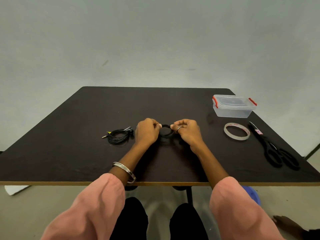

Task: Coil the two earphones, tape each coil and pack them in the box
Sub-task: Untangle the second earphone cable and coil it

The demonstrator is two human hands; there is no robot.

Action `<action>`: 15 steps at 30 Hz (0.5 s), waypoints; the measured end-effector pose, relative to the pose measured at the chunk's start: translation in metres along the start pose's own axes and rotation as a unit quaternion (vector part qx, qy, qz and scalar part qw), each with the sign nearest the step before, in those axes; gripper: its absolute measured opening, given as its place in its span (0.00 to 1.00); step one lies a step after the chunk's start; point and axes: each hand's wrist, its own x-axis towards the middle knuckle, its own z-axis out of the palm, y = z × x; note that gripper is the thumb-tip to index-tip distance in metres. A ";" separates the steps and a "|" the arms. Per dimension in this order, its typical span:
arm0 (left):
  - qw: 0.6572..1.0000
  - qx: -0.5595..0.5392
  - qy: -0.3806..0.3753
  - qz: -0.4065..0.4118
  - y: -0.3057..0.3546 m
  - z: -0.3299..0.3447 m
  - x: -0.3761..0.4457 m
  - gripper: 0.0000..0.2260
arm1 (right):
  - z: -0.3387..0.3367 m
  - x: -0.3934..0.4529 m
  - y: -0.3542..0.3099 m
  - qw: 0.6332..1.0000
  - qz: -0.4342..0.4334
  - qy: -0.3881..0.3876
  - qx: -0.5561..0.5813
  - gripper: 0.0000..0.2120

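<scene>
- Head view: both hands pinch one black earphone coil (165, 131), the left hand (147, 131) closed on its left edge and the right hand (187, 131) closed on its right edge, so the ring sits directly between the two grips, held just above the worktop (69, 153).
- The step in hand looks like finishing the first coil; it appears untaped, though any tape on it would be too small to tell.
- The next move likely calls for one grip to keep the loops together while the other goes to the tape roll (236, 131), lying well right of the right grip, with the scissors (275, 149) beyond it.
- The second earphone (118, 135) lies in a loose bundle just left of the left grip.
- The box (233, 106), lid on, stands beyond and right of the right grip.
</scene>
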 end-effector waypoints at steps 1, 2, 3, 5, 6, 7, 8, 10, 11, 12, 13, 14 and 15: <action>1.000 -0.003 0.009 0.004 -0.003 0.001 0.000 0.09 | 0.001 0.001 0.001 1.000 -0.016 0.012 -0.015 0.06; 1.000 -0.008 0.019 0.006 -0.005 0.001 -0.002 0.09 | 0.002 0.002 0.003 0.999 -0.030 0.020 -0.026 0.04; 0.999 -0.014 0.030 0.012 -0.007 0.002 -0.003 0.09 | 0.003 0.002 0.005 0.998 -0.044 0.025 -0.034 0.03; 0.998 -0.021 0.047 0.030 -0.010 0.005 -0.004 0.09 | 0.003 0.002 0.007 0.996 -0.062 0.031 -0.055 0.05; 0.998 -0.023 0.052 0.035 -0.011 0.006 -0.004 0.09 | 0.004 0.002 0.008 0.995 -0.067 0.030 -0.065 0.06; 0.998 -0.030 0.052 0.035 -0.011 0.006 -0.004 0.08 | 0.004 0.002 0.009 0.995 -0.071 0.028 -0.072 0.07; 0.997 -0.040 0.052 0.032 -0.011 0.006 -0.005 0.08 | 0.004 0.003 0.010 0.994 -0.073 0.025 -0.074 0.07; 0.997 -0.057 0.053 0.029 -0.012 0.005 -0.006 0.08 | 0.004 0.003 0.012 0.994 -0.074 0.023 -0.071 0.08; 0.996 -0.061 0.056 0.029 -0.012 0.004 -0.006 0.08 | 0.004 0.003 0.012 0.995 -0.074 0.023 -0.069 0.08; 0.996 -0.063 0.057 0.028 -0.012 0.004 -0.006 0.09 | 0.004 0.003 0.012 0.995 -0.073 0.025 -0.068 0.09; 0.996 -0.066 0.059 0.028 -0.012 0.003 -0.006 0.09 | 0.004 0.004 0.012 0.995 -0.073 0.028 -0.067 0.09; 0.995 -0.070 0.059 0.026 -0.013 0.003 -0.007 0.09 | 0.004 0.003 0.012 0.995 -0.072 0.032 -0.066 0.09; 0.995 -0.073 0.060 0.023 -0.014 0.003 -0.007 0.09 | 0.003 0.002 0.012 0.995 -0.071 0.037 -0.063 0.10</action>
